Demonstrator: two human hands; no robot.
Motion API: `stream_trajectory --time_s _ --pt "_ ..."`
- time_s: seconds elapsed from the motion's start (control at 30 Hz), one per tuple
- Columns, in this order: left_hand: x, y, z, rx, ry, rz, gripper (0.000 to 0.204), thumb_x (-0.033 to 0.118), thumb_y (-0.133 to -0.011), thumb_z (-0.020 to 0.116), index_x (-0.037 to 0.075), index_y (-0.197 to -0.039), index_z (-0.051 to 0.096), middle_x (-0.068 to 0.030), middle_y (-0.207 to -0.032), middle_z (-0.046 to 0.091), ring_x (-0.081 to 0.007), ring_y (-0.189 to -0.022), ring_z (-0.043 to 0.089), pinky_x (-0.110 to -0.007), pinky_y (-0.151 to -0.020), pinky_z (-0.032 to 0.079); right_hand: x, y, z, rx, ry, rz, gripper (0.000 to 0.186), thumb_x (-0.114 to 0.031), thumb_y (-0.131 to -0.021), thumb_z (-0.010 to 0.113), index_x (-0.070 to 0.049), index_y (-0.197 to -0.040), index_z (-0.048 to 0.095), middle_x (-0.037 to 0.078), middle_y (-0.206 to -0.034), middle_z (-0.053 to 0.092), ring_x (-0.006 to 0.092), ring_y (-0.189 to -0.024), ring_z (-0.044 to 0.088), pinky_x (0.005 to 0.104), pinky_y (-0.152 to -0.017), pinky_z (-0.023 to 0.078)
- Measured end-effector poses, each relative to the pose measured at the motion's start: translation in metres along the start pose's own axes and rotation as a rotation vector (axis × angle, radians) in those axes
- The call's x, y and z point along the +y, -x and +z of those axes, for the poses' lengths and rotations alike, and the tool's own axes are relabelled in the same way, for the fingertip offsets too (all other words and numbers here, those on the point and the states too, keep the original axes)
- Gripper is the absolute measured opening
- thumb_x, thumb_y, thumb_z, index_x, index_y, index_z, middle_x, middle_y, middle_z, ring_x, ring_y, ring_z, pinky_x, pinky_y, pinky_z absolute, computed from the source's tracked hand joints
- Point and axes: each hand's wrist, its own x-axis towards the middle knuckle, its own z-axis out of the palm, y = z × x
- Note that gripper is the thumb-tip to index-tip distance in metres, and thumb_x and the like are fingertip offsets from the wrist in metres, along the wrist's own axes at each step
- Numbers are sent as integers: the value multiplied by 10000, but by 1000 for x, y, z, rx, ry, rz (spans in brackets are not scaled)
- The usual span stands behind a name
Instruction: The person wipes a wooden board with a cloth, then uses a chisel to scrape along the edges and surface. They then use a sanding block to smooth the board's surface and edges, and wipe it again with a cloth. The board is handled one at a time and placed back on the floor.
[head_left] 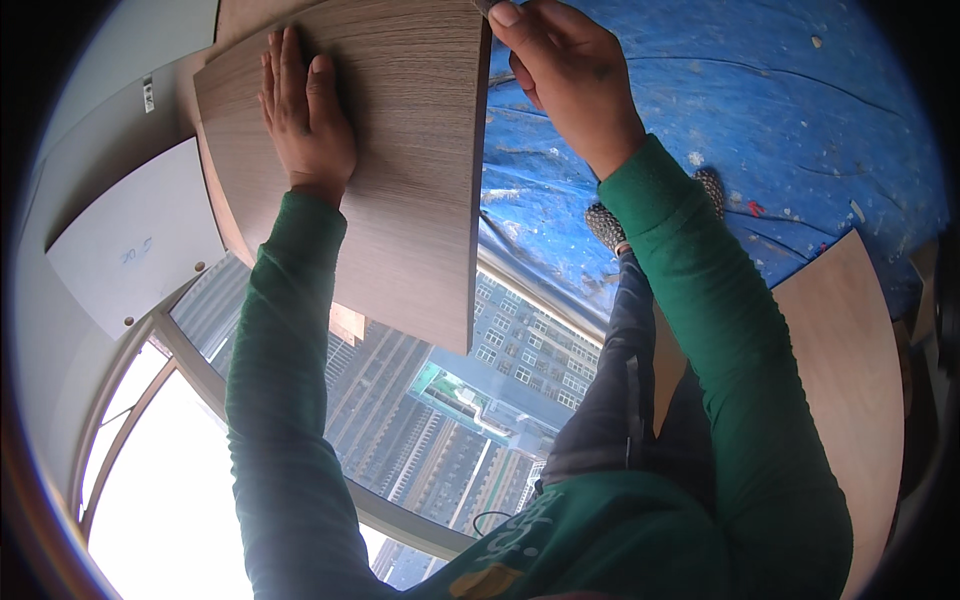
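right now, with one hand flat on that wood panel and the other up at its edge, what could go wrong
The left hand only presses flat on the panel, with no grip, so the panel could slide or tip.
The right hand pinches something small at the panel's top edge; what it is cannot be made out, and a slip could catch the fingers.
The blue tarp underfoot is wrinkled and might trip the shoe.

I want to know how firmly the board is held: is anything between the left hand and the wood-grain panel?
Nothing visible. The left hand lies flat, palm down, directly on the wood-grain panel. The right hand grips something small at the panel's top right corner; what it holds is mostly cut off.
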Motion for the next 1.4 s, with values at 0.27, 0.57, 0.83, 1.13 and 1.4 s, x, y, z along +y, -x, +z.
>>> stream_trajectory --time_s 0.27,0.57,0.83,1.13,1.4 --pt "3 1 -2 -1 2 0 602 421 -1093 346 98 -1600 385 -142 -1680 331 -341 -1580 232 -553 -1268 112 23 68 -6 -102 125 180 264 -281 -1017 697 -48 -895 705 -14 -622 556 63 -565 440 269 -522 324" --pt "6 1 -3 -11 9 -34 603 418 -1096 337 97 -1605 376 -136 -1683 328 -337 -1582 231 -555 -1268 107 9 55 -8 -132 111 148 302 -317 -1025 689 -44 -894 700 -18 -632 552 73 -572 450 277 -528 345" --pt "8 -1 -4 -19 3 -27 595 403 -1097 347 101 -1610 368 -127 -1685 328 -342 -1581 231 -564 -1265 113 -2 -2 -15 -59 187 112 351 -353 -1024 681 -49 -849 681 -17 -604 524 60 -533 417 284 -487 314" --pt "13 -2 -4 -18 3 -20 587 393 -1097 350 102 -1606 374 -136 -1683 328 -358 -1579 232 -577 -1260 119 -6 -24 -18 -35 172 61 322 -333 -1025 688 -49 -872 698 -11 -579 508 79 -513 415 295 -479 322" --pt "9 1 -3 -11 4 -26 589 403 -1098 349 102 -1603 382 -133 -1679 339 -355 -1576 240 -578 -1259 121 -8 15 -17 -102 283 110 343 -332 -1030 675 -41 -847 672 7 -589 543 80 -514 437 290 -483 337"
